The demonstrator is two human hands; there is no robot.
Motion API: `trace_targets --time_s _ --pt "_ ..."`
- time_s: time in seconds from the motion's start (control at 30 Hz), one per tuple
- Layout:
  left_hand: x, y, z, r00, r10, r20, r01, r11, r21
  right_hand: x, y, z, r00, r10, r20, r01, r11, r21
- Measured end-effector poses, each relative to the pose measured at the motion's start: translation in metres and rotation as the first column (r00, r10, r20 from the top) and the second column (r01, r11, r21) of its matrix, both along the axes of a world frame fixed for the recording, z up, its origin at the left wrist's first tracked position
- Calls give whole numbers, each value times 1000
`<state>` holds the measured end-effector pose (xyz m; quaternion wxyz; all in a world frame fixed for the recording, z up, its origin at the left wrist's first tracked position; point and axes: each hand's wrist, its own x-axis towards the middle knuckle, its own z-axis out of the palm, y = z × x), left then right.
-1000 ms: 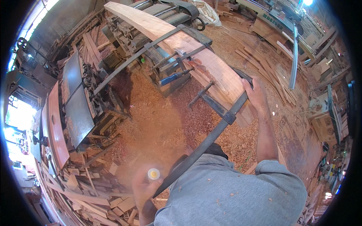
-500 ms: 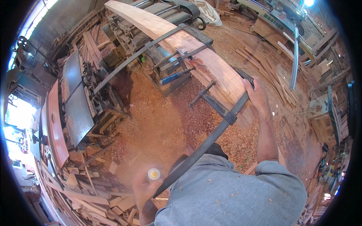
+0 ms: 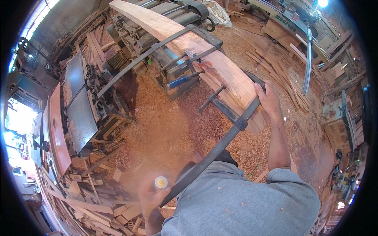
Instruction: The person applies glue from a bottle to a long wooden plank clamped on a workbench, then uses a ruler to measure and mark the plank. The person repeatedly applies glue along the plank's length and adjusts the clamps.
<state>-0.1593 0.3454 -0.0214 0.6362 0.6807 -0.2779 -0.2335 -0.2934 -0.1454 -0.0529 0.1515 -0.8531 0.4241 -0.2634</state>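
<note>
A long thick wooden board [image 3: 232, 74] runs from the upper left toward me, with a reddish-brown patch and cracks in its surface. Near its close end a dark metal bar clamp [image 3: 220, 143] lies across it; the bar slopes down toward my left side. My right hand [image 3: 269, 100] is closed round the clamp's end at the board's right edge, thumb on top. At lower left, my left hand [image 3: 149, 196] grips a small container with a round white top [image 3: 160, 181] and yellowish centre; its lower part is hidden. A second bar clamp [image 3: 136, 67] and a blue-handled screw clamp [image 3: 181, 81] hold the board farther along.
The board's far part rests over a machine with rollers [image 3: 173, 17]. Metal-topped machinery [image 3: 80, 104] stands left, above a heap of wood offcuts [image 3: 102, 208]. Shavings [image 3: 157, 126] cover the floor. Planks [image 3: 275, 74] lie at right, near another machine [image 3: 285, 25].
</note>
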Motion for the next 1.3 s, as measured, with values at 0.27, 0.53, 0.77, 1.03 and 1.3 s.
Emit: trace_targets --time_s 0.27,0.53,0.77,1.03,1.3 --pt "6 -5 24 999 -46 6 45 994 104 -10 -21 -34 997 -76 -30 79 993 91" --pt "9 4 18 988 -85 129 86 996 -2 -10 -42 -32 990 140 -34 -135 984 113" --pt "6 -2 11 997 6 82 -5 1000 -15 -20 -69 -32 975 182 -125 -174 982 74" --pt "11 -2 4 985 155 -75 -140 975 172 6 -63 -31 971 185 -152 -170 980 104" --pt "162 90 -139 786 594 172 -617 773 146 19 23 25 998 37 -48 -36 999 22"
